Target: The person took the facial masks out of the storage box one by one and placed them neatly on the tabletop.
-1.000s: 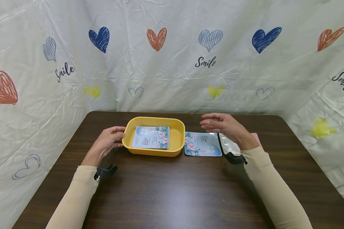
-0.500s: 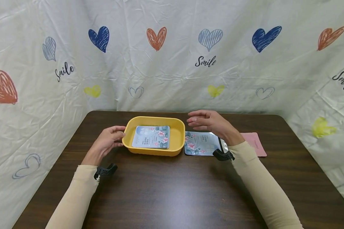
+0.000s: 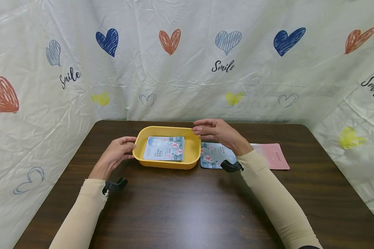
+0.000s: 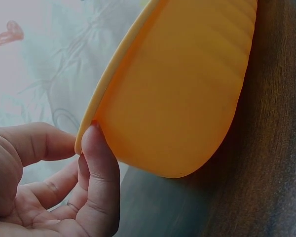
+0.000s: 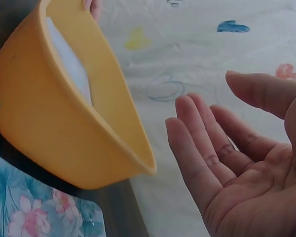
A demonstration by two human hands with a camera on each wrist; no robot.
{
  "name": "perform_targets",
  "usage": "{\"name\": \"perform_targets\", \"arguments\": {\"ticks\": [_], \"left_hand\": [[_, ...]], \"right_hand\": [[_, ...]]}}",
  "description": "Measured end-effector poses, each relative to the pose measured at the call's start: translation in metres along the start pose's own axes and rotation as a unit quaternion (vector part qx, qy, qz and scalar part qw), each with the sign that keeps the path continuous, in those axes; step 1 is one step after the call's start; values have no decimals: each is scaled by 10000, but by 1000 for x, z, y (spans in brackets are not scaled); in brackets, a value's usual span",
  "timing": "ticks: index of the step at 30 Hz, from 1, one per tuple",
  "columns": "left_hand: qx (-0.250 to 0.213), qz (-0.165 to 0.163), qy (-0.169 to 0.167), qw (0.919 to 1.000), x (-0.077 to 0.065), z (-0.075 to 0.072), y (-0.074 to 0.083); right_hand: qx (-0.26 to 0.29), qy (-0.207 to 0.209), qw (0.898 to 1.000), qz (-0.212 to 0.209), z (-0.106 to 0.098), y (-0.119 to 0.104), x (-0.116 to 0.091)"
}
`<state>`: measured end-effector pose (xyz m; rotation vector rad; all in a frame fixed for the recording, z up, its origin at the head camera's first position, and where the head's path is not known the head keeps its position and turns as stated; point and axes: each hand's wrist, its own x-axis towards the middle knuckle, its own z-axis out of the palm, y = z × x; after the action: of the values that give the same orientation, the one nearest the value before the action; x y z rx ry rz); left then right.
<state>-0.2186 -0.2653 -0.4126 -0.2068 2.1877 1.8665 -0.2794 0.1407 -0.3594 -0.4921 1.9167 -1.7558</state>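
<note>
Along the left edge begins a white cloth (image 3: 187,83) printed with coloured hearts and the word Smile, running on behind the dark brown table (image 3: 174,207) to the far right. Next comes a beige sleeve (image 3: 81,214) with a black strap (image 3: 114,186) at its cuff, then the left hand (image 3: 115,154), pinching the rim at the left end of a yellow tub (image 3: 191,145), thumb on one side and finger on the other. The tub stands upright on the table, and inside it a blue flowered packet (image 3: 163,148) lies flat, nearer the left end. By the tub's far right corner hangs the right hand (image 3: 218,133), thumb well apart from its loosely bent fingers and nothing in its hold; the right wrist view shows it apart from the tub. Just right of the tub a second flowered packet (image 3: 212,157) lies flat on the table, partly hidden by that hand and its strap. Last comes a pink packet (image 3: 277,157), partly covered by the right sleeve (image 3: 271,193)
</note>
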Motion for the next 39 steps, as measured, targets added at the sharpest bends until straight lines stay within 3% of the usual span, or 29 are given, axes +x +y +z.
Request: {"name": "perform_targets", "arguments": {"ticks": [21,34,39], "left_hand": [[22,-56,72,10000,1,-1,0],[11,-21,156,9999,2,-1,-1],[13,-30,182,9998,2,-1,-2]], "right_hand": [[25,-183,9998,66,33,6,33],[-458,-54,9988,146,57,14,53],[-659,53,9972,361,68,17,60]]}}
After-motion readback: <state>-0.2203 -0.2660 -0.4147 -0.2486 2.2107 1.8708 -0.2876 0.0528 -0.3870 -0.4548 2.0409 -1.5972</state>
